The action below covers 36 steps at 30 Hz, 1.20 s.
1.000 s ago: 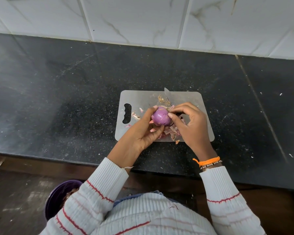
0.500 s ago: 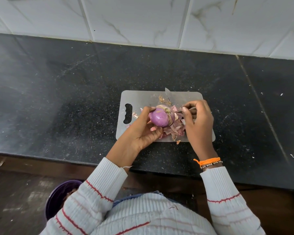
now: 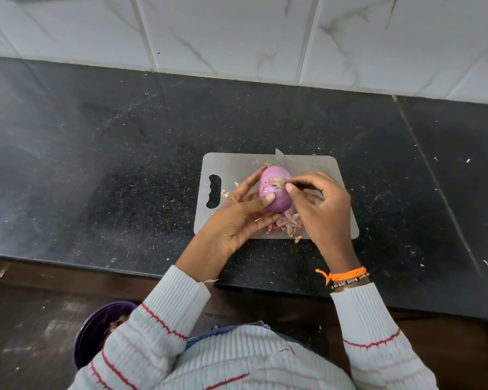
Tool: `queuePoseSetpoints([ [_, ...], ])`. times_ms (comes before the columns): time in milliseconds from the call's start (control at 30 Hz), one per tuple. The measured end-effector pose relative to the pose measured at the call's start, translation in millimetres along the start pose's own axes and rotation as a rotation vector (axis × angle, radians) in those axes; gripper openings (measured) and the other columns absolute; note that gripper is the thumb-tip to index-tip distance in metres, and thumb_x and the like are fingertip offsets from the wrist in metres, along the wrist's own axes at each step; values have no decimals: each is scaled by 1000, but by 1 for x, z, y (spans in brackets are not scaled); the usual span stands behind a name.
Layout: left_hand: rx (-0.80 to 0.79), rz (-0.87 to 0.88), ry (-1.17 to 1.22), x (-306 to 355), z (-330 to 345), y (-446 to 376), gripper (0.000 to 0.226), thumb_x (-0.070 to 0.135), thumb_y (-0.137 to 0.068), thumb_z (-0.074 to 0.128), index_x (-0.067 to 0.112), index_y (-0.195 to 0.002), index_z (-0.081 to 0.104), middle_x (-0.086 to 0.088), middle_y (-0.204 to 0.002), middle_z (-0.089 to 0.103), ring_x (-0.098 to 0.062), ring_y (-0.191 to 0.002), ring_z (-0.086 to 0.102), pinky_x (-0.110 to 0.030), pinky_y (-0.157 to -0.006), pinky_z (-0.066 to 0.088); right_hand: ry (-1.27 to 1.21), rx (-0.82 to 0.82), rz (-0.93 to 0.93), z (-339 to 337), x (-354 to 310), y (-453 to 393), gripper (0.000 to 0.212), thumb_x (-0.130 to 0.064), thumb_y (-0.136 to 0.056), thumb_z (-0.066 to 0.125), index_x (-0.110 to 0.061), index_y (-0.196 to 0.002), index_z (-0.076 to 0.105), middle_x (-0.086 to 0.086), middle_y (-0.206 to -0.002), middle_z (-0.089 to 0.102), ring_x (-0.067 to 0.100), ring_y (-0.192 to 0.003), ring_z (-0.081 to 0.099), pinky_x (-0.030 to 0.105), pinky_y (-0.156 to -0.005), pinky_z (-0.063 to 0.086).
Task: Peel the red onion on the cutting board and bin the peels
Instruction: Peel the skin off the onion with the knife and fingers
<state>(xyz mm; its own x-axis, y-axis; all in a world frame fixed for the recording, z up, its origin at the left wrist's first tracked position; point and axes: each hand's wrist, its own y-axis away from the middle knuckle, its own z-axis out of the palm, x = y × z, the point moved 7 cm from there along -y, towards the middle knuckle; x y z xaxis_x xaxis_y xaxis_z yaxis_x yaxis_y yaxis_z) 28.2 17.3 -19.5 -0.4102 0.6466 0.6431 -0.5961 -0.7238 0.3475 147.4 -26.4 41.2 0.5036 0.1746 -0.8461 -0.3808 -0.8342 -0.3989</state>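
Onion mid-frame, lifted above cutting board | left hand grip cradles it steady for peeling | right hand grip pinches loose skin flap | peels piled beneath | bin lower left, awaiting scraps

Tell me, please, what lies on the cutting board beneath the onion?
Loose peels lie on the cutting board, with a knife tip behind; the hands hide the rest.

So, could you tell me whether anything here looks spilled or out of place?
A little: one peel scrap lies off the cutting board on the black counter at its near edge, and pale flecks dot the counter. The other peels sit piled on the board.
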Motion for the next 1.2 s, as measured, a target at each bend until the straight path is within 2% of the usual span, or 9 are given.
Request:
queuePoseSetpoints([
  [200,27,31,-64,4,-1,3,60,3,-65,66,21,-122,58,-9,-112,62,-22,-77,70,-35,-72,57,48,6,-72,-1,-8,1,9,-11,-77,73,-9,-86,70,-1,-85,65,6,-82,63,17,-68,54],
  [367,52,91,-170,10,-1,5,58,4,-63,69,22,-117,61,-11,-122,58,-19,-76,70,-33,-69,59,117,13,-98,0,-10,1,9,-12,-75,74,-7,-82,70,-2,-81,65,2,-76,61,8,-69,48],
  [533,71,133,-252,13,-1,8,52,-4,-73,66,22,-117,61,-8,-121,55,-21,-82,68,-27,-62,59,127,28,-68,0,-4,0,7,-8,-77,72,-7,-83,70,-2,-79,63,3,-73,60,10,-67,50],
  [733,84,155,-249,16,-4,9,50,-6,-74,66,20,-116,62,-6,-115,58,-20,-82,69,-33,-70,60,72,-4,-12,4,-1,2,13,-18,-75,74,-10,-84,70,0,-82,66,6,-79,62,10,-69,49],
  [933,100,165,-286,16,-4,11,48,-6,-74,67,24,-112,63,-8,-114,56,-20,-84,66,-30,-66,59,84,-3,-44,3,-2,3,11,-12,-75,74,-6,-83,71,3,-81,67,8,-77,63,11,-68,50],
  [1100,90,152,-286,13,-4,12,53,4,-62,72,26,-110,63,-8,-117,55,-22,-87,65,-30,-64,59,121,25,-80,3,-2,4,6,-6,-75,71,-6,-81,70,1,-79,65,7,-74,61,12,-67,50],
  [1200,80,141,-263,11,-2,12,50,3,-68,70,26,-111,63,-9,-122,54,-20,-83,68,-27,-61,58,78,19,-12,2,3,5,6,-3,-79,65,-8,-82,67,-1,-80,63,8,-77,60,13,-68,49],
])
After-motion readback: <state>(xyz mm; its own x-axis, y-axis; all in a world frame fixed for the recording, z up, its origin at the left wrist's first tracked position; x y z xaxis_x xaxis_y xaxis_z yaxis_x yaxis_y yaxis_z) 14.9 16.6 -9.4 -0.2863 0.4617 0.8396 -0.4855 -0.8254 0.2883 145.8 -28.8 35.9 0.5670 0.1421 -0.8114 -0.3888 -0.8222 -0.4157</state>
